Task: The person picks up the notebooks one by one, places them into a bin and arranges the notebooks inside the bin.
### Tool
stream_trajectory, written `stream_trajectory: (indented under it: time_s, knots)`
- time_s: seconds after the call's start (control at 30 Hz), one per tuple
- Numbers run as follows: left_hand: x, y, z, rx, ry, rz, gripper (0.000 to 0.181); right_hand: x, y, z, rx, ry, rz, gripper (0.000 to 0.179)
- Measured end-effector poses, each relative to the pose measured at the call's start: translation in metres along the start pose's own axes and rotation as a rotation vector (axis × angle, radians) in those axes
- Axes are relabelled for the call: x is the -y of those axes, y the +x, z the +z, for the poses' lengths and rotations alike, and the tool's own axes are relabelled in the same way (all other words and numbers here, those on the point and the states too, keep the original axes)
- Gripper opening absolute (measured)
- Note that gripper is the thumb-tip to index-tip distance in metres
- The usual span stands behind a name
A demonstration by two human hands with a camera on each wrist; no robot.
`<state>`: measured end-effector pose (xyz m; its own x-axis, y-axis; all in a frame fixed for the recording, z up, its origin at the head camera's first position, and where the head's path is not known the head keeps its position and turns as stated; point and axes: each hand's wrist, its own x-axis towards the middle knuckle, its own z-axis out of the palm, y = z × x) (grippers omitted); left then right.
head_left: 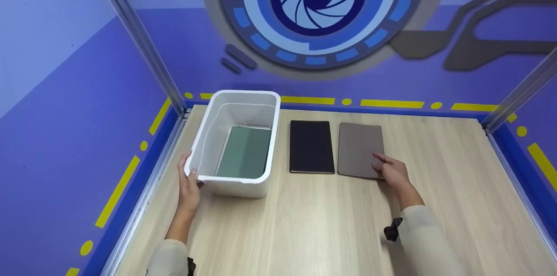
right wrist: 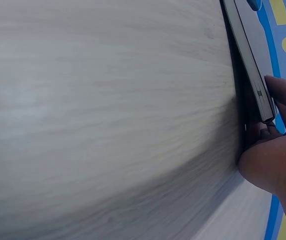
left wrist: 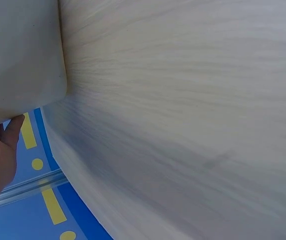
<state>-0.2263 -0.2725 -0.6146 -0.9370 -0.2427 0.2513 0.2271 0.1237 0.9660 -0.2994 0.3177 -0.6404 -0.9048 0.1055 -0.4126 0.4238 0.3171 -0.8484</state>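
Observation:
My left hand (head_left: 189, 189) holds the near left corner of a white plastic bin (head_left: 267, 186), its fingers at the rim. Inside the bin a green notebook (head_left: 244, 152) lies flat on the bottom. My right hand (head_left: 394, 173) grips the near right edge of a grey-brown notebook (head_left: 360, 149). In the right wrist view, this notebook's page edge (right wrist: 255, 82) stands a little off the table, with a dark gap below it. A black notebook (head_left: 311, 146) lies between the bin and the grey-brown one. The left wrist view catches the bin's outer wall (left wrist: 23, 55) and part of the left hand (left wrist: 0, 157).
The light wooden table (head_left: 304, 223) is bounded by a blue back wall (head_left: 174, 45) with yellow marks and by side walls. Metal rails (head_left: 139, 36) run along the left corner. A dark wrist-worn piece (head_left: 393, 229) sits at the right sleeve.

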Motion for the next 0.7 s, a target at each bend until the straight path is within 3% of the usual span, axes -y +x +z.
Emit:
stream_trajectory:
  time_s: [0.7]
  knots:
    - [-0.0034,0.0003,0.0004,0.007,0.022,-0.043,0.057,0.0030,0.0019,0.0010,-0.015,-0.009,0.000,0.058]
